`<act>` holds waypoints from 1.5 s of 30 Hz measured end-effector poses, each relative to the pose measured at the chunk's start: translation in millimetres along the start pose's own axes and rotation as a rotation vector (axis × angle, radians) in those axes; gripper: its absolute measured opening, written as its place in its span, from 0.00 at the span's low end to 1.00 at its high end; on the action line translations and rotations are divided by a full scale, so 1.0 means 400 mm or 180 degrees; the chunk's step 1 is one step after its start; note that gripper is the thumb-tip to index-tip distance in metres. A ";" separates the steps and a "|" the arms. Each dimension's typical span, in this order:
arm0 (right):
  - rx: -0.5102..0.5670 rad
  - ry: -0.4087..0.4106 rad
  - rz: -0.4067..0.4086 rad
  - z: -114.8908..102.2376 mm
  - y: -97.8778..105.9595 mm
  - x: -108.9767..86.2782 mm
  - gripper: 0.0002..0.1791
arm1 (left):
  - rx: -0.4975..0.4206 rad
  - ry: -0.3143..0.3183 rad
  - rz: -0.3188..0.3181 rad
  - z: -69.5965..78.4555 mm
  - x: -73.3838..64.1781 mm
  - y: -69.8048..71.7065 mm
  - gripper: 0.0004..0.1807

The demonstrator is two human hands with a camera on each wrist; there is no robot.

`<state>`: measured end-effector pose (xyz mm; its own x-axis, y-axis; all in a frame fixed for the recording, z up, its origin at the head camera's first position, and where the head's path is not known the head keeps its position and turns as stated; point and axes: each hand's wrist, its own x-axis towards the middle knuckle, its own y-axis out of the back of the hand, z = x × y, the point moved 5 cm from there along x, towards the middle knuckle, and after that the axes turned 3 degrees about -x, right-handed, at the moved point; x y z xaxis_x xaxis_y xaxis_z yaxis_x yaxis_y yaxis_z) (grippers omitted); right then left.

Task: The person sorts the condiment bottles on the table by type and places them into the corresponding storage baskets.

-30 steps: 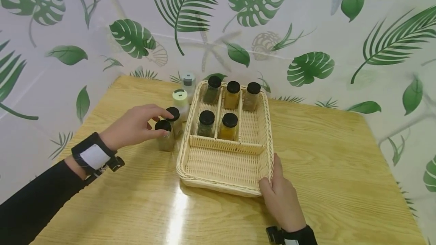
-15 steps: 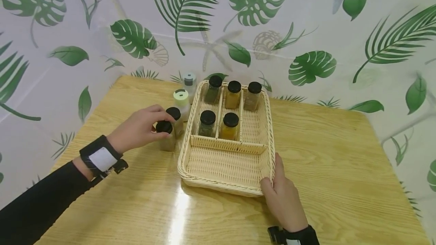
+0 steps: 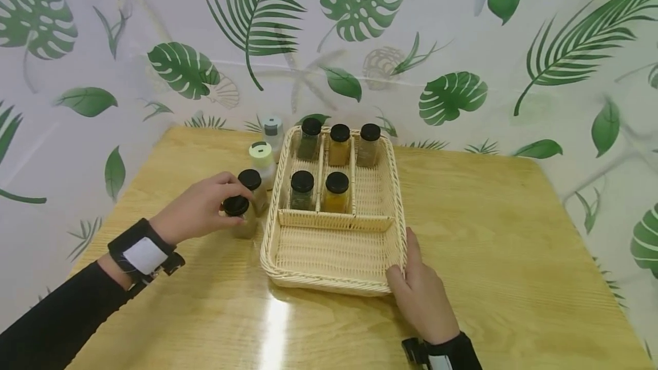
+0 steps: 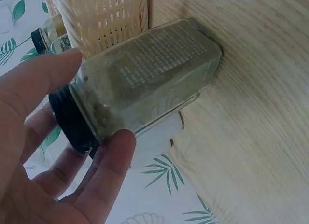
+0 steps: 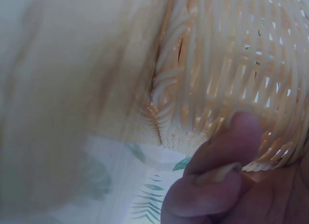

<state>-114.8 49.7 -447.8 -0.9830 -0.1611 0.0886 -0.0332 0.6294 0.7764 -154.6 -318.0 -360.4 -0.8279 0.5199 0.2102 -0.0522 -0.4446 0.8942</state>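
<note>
My left hand [image 3: 197, 210] holds a glass spice jar [image 3: 244, 229] near its black lid, thumb and fingers on opposite sides. Greyish-brown powder and pale printed text show on this spice jar [image 4: 149, 64] in the left wrist view. It stands just left of a wicker basket [image 3: 329, 287]. Right behind it is another black-lidded jar [image 3: 259, 197], partly covered by my fingers. My right hand [image 3: 426, 301] grips the basket at its front right corner, thumb on the rim; in the right wrist view, curled fingers [image 5: 241, 142] lie against the woven side wall.
Inside the basket, black-lidded jars fill two left compartments, green [image 3: 301, 194] and yellow [image 3: 336, 196], with a brownish jar [image 3: 368, 152] at back right. A yellow-lidded container [image 3: 261, 156] and a pale-blue-lidded one [image 3: 272, 130] stand behind the left jars. A leaf-patterned cloth [image 3: 205, 10] backs the table.
My left fingers have drawn in from spanning two jars to the nearer one's lid. The head view has shifted slightly. My right hand keeps its hold on the basket.
</note>
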 end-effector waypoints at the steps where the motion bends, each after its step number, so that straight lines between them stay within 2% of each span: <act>1: 0.0005 0.0045 0.0028 -0.007 -0.004 0.001 0.42 | 0.0017 0.0005 -0.0029 -0.005 -0.007 0.002 0.20; 6: 0.0019 0.0288 0.0115 -0.061 -0.016 0.048 0.42 | 0.0186 0.0177 0.0033 -0.036 -0.050 0.044 0.20; 11: 0.0044 0.0387 0.0005 -0.113 -0.032 0.098 0.42 | 0.0322 0.0404 0.0133 -0.062 -0.093 0.094 0.20; 14: 0.0044 0.0398 -0.0079 -0.128 -0.046 0.107 0.42 | 0.0366 0.0419 0.0149 -0.066 -0.115 0.106 0.21; 17: 0.0076 0.0342 -0.0100 -0.126 -0.054 0.100 0.42 | 0.0368 0.0364 0.0172 -0.065 -0.123 0.107 0.21; 23: 0.0108 0.0266 -0.0112 -0.108 -0.063 0.079 0.44 | 0.0305 0.0279 0.0275 -0.051 -0.122 0.110 0.21; 28: 0.0101 0.0224 -0.0086 -0.101 -0.060 0.068 0.43 | 0.0351 0.0278 0.0320 -0.034 -0.114 0.130 0.20; 33: 0.0070 0.0151 -0.0066 -0.104 -0.055 0.063 0.34 | 0.0378 0.0229 0.0478 -0.005 -0.105 0.168 0.19; 35: -0.0022 0.0116 -0.0096 -0.108 -0.053 0.062 0.27 | 0.0352 0.0192 0.0557 0.012 -0.103 0.183 0.19; 37: -0.0152 0.0093 -0.0168 -0.116 -0.051 0.061 0.25 | 0.0323 0.0160 0.0609 0.028 -0.100 0.196 0.19; 41: -0.0454 0.0103 -0.0325 -0.129 -0.049 0.062 0.25 | 0.0278 0.0051 0.0664 0.056 -0.083 0.214 0.19; 45: -0.0587 0.0124 -0.0377 -0.133 -0.045 0.063 0.26 | 0.0248 -0.0056 0.0690 0.080 -0.061 0.223 0.19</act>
<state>-129.5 -6.2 -426.2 -0.9663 -0.2571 0.0111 -0.1110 0.4553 0.8834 -121.4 -347.1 -273.1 -0.8052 0.4313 0.4070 0.1697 -0.4900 0.8550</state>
